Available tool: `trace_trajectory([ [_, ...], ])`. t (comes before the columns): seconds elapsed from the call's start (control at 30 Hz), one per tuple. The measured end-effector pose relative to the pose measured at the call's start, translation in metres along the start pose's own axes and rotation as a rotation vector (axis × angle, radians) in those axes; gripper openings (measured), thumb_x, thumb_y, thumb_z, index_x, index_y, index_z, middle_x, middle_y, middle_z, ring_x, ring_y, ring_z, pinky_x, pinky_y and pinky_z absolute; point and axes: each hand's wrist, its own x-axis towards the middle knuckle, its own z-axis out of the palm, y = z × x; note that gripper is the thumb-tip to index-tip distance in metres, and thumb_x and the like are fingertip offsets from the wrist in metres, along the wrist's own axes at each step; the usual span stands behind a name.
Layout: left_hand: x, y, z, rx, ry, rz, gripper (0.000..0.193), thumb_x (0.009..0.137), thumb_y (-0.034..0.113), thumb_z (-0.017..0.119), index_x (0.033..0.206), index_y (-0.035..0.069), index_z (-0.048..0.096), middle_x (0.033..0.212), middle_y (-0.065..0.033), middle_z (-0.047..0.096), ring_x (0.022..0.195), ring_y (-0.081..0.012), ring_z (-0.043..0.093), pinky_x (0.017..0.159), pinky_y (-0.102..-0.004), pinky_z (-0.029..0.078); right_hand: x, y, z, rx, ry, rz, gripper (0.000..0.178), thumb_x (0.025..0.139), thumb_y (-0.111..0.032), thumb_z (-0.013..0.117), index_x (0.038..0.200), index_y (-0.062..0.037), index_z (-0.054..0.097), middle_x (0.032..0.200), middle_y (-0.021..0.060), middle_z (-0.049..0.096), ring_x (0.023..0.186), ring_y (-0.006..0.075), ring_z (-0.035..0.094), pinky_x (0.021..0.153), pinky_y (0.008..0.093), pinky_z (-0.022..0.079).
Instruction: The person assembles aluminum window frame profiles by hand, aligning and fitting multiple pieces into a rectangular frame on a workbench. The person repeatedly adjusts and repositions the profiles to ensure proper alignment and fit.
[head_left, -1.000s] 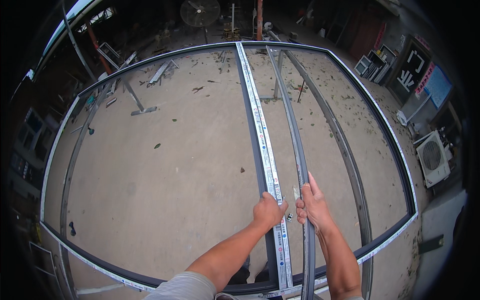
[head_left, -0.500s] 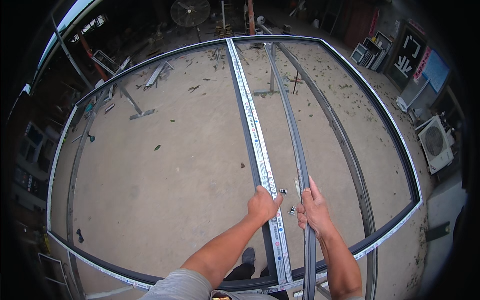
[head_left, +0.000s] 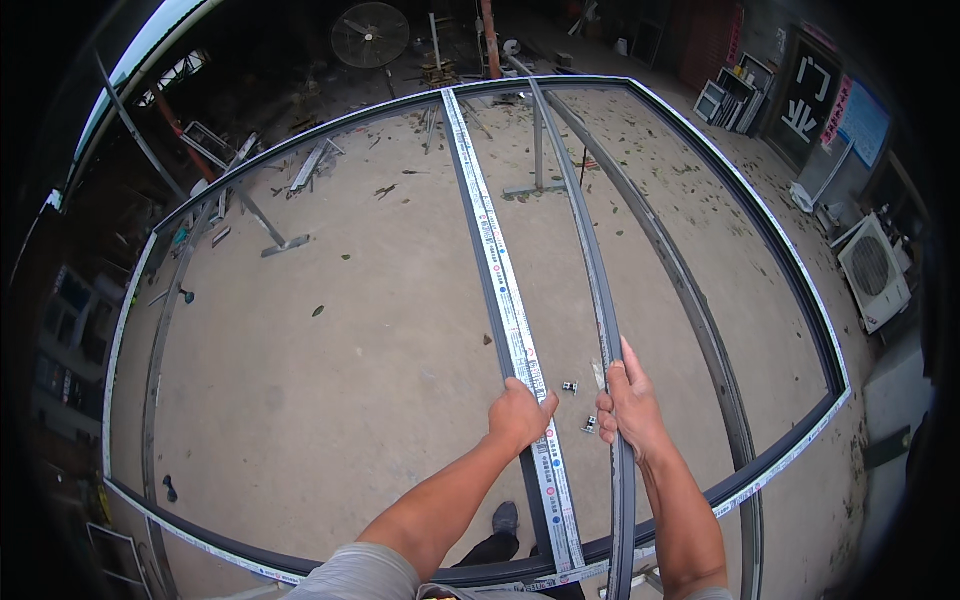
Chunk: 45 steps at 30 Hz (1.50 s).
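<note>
A large window-like frame (head_left: 118,330) of dark profile with white printed film lies raised above the floor. Its crossbar (head_left: 497,250), covered in the same film, divides it lengthwise. My left hand (head_left: 521,413) is closed around this crossbar near its close end. To the right, my right hand (head_left: 632,405) grips a long grey profile bar (head_left: 590,240), thumb on top and fingers curled round its left side. The bar runs beside the crossbar, apart from it, and its far end reaches the frame's far side. Two small metal fittings (head_left: 570,387) show between the bars.
A grey support rail (head_left: 690,285) passes under the frame on the right, another (head_left: 160,350) on the left. Stand legs (head_left: 285,245) rest on the concrete floor. Beyond are a large fan (head_left: 370,35), an air-conditioner unit (head_left: 873,270) and stacked small frames (head_left: 735,98). My shoe (head_left: 506,518) shows below.
The grey bar has shifted slightly away and to the right in my right hand's grip, its far end now at the frame's far side. My left hand stays on the crossbar. The view has shifted slightly.
</note>
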Motion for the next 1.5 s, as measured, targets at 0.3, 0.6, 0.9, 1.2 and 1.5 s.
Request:
trace_trajectory([
  [0.3,0.004,0.001,-0.003,0.001,-0.003,-0.005,0.071,0.099,0.053,0.072,0.119,-0.012,0.052,0.11,-0.0347,0.076,0.103,-0.0492,0.077,0.092,-0.0534,0.062,0.038,-0.014,0.007,-0.041,-0.118,0.033,0.068,0.118,-0.036,0.052,0.178,-0.0255,0.022,0.074,-0.001,0.05,0.049,0.0068,0.044,0.042,0.0272,0.042],
  [0.6,0.001,-0.001,0.002,0.006,0.015,0.004,0.069,0.098,0.052,0.074,0.118,-0.011,0.053,0.109,-0.0311,0.077,0.1,-0.0469,0.078,0.09,-0.0522,0.062,0.051,-0.02,0.035,0.053,-0.05,0.003,0.068,0.118,-0.035,0.051,0.179,-0.0233,0.022,0.072,-0.0002,0.05,0.048,0.0084,0.044,0.042,0.029,0.042],
  [0.9,0.032,-0.086,0.066,-0.237,0.15,0.349,0.068,0.091,0.044,0.084,0.125,-0.008,0.055,0.109,-0.0256,0.077,0.105,-0.0366,0.079,0.09,-0.0513,0.062,0.022,0.01,0.086,-0.3,-0.628,0.114,0.073,0.118,-0.034,0.055,0.179,-0.0152,0.02,0.071,-0.0023,0.05,0.05,0.0083,0.045,0.045,0.0279,0.043],
  [1.2,0.004,-0.012,0.012,-0.045,0.014,0.089,0.067,0.096,0.05,0.077,0.118,-0.009,0.055,0.111,-0.0316,0.076,0.103,-0.0471,0.077,0.092,-0.0515,0.062,0.0,-0.003,0.039,-0.157,-0.31,-0.029,0.071,0.119,-0.037,0.053,0.179,-0.0187,0.019,0.069,-0.0025,0.046,0.048,0.0078,0.044,0.043,0.0275,0.042],
  [1.5,0.003,-0.002,0.001,-0.033,0.003,0.015,0.07,0.098,0.053,0.074,0.118,-0.011,0.052,0.113,-0.0338,0.075,0.105,-0.047,0.077,0.094,-0.0526,0.061,-0.003,-0.011,0.001,-0.038,0.015,0.023,0.069,0.12,-0.039,0.049,0.179,-0.0206,0.018,0.069,-0.0025,0.047,0.048,0.0065,0.045,0.04,0.0247,0.041],
])
